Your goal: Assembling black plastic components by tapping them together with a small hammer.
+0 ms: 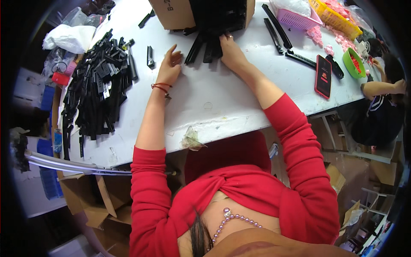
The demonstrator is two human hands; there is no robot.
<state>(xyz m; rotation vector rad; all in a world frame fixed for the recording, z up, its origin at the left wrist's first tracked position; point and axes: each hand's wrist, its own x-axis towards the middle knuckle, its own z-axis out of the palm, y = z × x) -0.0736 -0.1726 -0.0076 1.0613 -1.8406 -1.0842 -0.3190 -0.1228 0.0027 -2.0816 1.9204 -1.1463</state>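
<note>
My right hand point(231, 50) reaches to the mouth of a tipped cardboard box point(173, 15) and rests on a bunch of long black plastic strips point(204, 48) spilling out of it; its fingers curl over them. My left hand point(170, 66) lies on the white table point(205, 103) just left of those strips, fingers spread and holding nothing. A red cord bracelet circles the left wrist. A single short black piece point(150, 56) lies a little left of that hand.
A big heap of black plastic pieces point(96, 88) covers the table's left side. At the right lie long black strips point(278, 30), a phone point(323, 76), a pink basket point(297, 19), a yellow basket point(336, 15) and a green bowl point(354, 63). Another person point(381, 103) sits at far right.
</note>
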